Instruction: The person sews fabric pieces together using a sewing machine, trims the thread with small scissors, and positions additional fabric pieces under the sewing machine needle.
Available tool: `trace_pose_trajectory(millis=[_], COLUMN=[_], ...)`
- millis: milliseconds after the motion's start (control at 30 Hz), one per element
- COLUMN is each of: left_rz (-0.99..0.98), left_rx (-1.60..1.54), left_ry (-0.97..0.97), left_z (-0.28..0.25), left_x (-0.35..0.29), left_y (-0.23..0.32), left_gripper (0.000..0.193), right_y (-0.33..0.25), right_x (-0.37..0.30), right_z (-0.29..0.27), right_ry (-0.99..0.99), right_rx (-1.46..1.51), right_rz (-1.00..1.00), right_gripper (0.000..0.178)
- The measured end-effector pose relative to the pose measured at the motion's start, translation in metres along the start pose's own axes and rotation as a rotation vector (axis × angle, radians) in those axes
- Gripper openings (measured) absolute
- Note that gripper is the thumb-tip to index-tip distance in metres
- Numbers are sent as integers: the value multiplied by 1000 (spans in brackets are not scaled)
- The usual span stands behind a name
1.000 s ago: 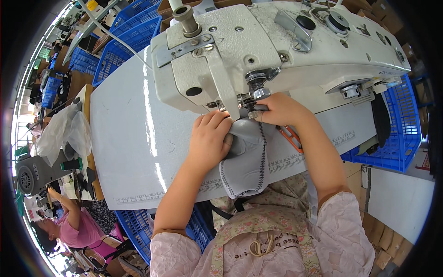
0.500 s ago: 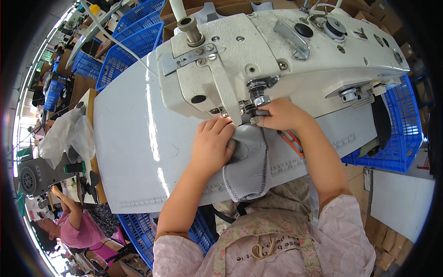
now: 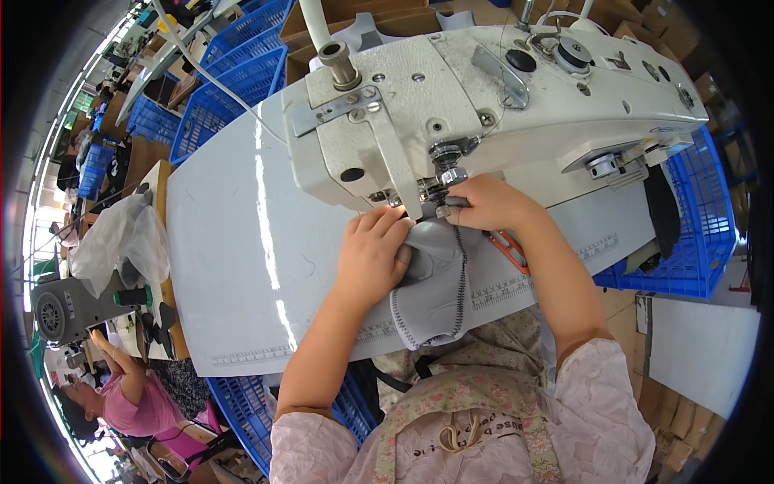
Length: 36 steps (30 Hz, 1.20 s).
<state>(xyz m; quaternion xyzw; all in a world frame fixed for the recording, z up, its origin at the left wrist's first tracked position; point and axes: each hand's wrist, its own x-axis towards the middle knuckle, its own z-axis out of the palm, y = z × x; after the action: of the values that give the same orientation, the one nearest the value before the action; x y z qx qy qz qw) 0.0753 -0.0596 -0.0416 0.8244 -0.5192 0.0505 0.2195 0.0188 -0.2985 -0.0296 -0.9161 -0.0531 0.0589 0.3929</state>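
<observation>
Your left hand has its fingers lying close together, tips at the machine's foot, thumb bent down along the folded grey fabric piece; whether that thumb grips it, you cannot tell from here. Your right hand pinches the piece's dark upper edge between thumb and forefinger, just to the 3 o'clock side of the foot; its other fingers are hidden. The fabric lies between your hands, its top under the sewing machine and its zigzag-stitched lower end hanging toward 6 o'clock, over the table edge.

Your left hand is palm down, its forearm running back toward 7 o'clock. Your right wrist is bent, the hand pointing to 10 o'clock and the forearm running back toward 5.

Just under your right forearm lie orange-handled snips. A printed ruler scale follows the near edge of the white table. Dark lettering shows upside down on your top, above the floral apron, and a small blue mark sits on the machine's arm at 2 o'clock. A blue crate stands at 3 o'clock; at 8, a co-worker in pink sits at another machine.
</observation>
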Motion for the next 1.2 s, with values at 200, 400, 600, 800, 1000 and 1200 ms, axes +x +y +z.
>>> trace_pose_trajectory(millis=[200, 400, 600, 800, 1000, 1200], left_rz=[-6, 45, 55, 96, 121, 212], left_rx=[-69, -203, -255, -309, -341, -301], left_ry=[0, -67, -246, -315, -358, -332], left_z=[-5, -24, -55, -72, -75, -70], left_x=[-1, -9, -22, -37, -38, -35], left_y=[-1, -15, -25, -30, -28, -28], left_gripper=[35, 27, 27, 22, 19, 18], right_y=[-16, -25, -49, -80, -52, -19], right_x=[0, -11, -23, -47, -70, -102], right_z=[-2, 39, 78, 99, 71, 51], right_ry=[-52, 71, 217, 185, 650, 661], right_rx=[-59, -47, 95, 231, -10, -464], right_rz=[-97, -203, -210, -89, -83, 312], right_gripper=[25, 21, 21, 41, 40, 29])
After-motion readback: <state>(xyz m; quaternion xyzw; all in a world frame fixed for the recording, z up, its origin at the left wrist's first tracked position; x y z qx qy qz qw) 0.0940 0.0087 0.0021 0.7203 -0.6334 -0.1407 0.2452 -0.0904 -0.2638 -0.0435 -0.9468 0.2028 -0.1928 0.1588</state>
